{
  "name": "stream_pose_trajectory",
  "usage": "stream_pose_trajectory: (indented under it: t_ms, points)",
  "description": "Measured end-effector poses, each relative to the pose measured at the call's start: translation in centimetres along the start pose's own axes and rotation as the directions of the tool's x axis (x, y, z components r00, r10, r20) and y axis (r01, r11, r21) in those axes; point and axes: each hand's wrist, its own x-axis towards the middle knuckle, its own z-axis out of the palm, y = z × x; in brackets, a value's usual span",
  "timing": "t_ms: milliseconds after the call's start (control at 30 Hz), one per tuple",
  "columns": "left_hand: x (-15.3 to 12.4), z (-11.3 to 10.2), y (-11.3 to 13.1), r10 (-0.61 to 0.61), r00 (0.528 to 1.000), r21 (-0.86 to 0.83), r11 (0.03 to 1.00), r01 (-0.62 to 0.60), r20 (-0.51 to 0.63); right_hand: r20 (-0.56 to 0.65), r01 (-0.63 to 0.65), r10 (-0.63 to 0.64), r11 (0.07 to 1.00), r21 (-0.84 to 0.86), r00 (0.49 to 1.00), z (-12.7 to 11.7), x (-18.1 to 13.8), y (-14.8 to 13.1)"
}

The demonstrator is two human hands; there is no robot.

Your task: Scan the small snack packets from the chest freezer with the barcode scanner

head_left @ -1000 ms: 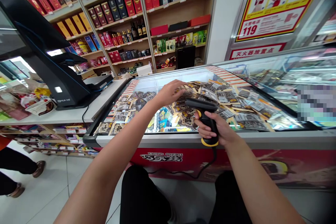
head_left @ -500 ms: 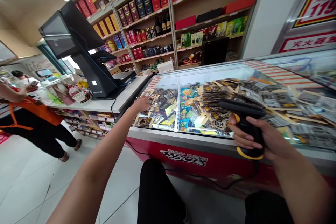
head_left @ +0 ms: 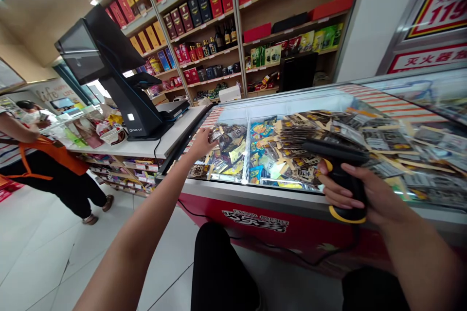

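My right hand (head_left: 359, 192) is wrapped round the grip of a black barcode scanner (head_left: 337, 167) with a yellow base ring, held over the front rim of a glass-topped chest freezer (head_left: 255, 189). Its cable hangs down the red freezer front. My left hand (head_left: 203, 142) reaches out to the freezer's left end and pinches a small dark snack packet (head_left: 216, 135) lifted just above the packets spread on the glass. Several more snack packets (head_left: 302, 136) cover the lid to the right.
A black checkout terminal (head_left: 109, 73) stands on the white counter (head_left: 146, 146) left of the freezer. Shelves of boxed goods and bottles (head_left: 204, 14) fill the back wall. A person in an orange apron (head_left: 44, 160) stands at far left on the tiled floor.
My left hand moved from the middle of the freezer lid to its left end and has now picked up a small packet. My view swung left; the scanner hand stayed put.
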Motion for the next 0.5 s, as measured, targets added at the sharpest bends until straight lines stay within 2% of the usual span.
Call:
stream_pose_trajectory:
  t_ms: [100,233,333,400,500]
  points:
    - [-0.4,0.3,3.9,0.114,0.977,-0.194,0.970,-0.149,-0.179,0.027,-0.005,0.004,1.000,0.016,1.000,-0.1,0.0,0.0]
    - [-1.4,2.0,9.2,0.185,0.950,-0.320,0.911,-0.262,-0.251,0.048,-0.008,0.005,0.998,0.056,0.999,-0.2,-0.1,0.2]
    - [-1.8,4.3,11.8,0.230,0.919,-0.451,0.816,-0.361,-0.321,0.063,0.006,-0.009,0.998,0.060,0.998,-0.1,-0.2,0.2]
    - [-1.8,5.8,12.8,0.178,0.921,-0.552,0.756,-0.353,-0.345,0.067,0.009,-0.013,0.999,0.051,0.998,0.1,-0.2,0.1]
    - [-1.5,7.1,13.4,0.034,0.947,-0.678,0.691,-0.253,-0.319,0.059,0.011,-0.012,1.000,0.029,0.998,0.3,-0.1,0.0]
